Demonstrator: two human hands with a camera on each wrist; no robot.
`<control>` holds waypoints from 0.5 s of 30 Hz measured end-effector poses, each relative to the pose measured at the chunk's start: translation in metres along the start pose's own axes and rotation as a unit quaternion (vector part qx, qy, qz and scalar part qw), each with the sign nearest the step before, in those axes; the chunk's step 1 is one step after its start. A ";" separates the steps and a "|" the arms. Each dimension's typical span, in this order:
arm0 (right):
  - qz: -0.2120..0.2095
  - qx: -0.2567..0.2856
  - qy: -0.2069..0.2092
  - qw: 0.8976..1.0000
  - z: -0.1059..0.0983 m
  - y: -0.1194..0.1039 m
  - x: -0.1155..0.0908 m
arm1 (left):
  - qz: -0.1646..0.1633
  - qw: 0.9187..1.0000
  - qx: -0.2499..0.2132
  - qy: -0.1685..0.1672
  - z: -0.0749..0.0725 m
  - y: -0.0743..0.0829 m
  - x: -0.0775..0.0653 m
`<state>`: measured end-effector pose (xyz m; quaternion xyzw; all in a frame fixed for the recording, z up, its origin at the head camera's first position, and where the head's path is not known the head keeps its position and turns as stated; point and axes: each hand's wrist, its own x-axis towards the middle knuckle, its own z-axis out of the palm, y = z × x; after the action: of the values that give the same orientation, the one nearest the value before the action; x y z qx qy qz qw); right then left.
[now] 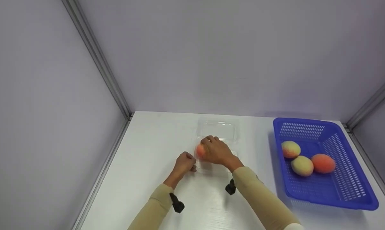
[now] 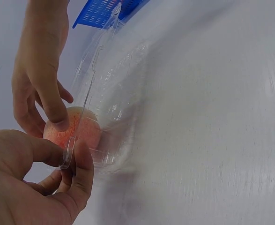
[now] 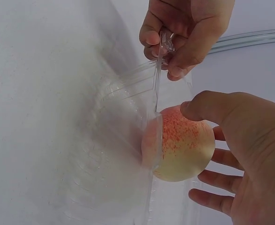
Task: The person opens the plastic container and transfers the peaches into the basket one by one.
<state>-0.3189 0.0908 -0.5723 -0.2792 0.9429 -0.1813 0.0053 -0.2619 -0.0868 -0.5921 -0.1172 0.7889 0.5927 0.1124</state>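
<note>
A clear plastic clamshell box (image 1: 218, 128) lies opened out on the white table, its lid half toward the back wall. My left hand (image 1: 184, 163) pinches the near-left rim of its tray between thumb and fingers, plainly seen in the left wrist view. My right hand (image 1: 216, 150) holds a red and yellow peach (image 3: 186, 145), thumb on one side and fingers round the other. The lower part of the peach sits down inside the tray, behind the clear rim. From the head view, the right hand hides most of the peach.
To the right stands a blue plastic basket (image 1: 326, 199) with perforated walls. Inside it lie a yellow-red peach (image 1: 291, 149), a pale yellow peach (image 1: 302, 166) and an orange-red peach (image 1: 323, 163). Pale walls (image 1: 211, 64) rise behind and beside the table (image 1: 141, 140).
</note>
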 end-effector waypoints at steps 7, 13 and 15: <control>0.021 0.007 -0.022 1.000 0.003 -0.001 0.001 | 0.004 1.000 -0.003 -0.003 -0.001 0.000 0.000; 0.015 0.000 -0.021 1.000 0.007 -0.001 0.000 | 0.010 1.000 -0.015 -0.011 -0.002 -0.001 -0.001; 0.012 -0.004 -0.022 1.000 0.009 -0.001 -0.001 | 0.011 1.000 -0.017 -0.013 -0.002 -0.001 -0.002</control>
<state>-0.3169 0.0873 -0.5800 -0.2715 0.9467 -0.1712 0.0268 -0.2600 -0.0893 -0.5916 -0.1025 0.7782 0.6090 0.1142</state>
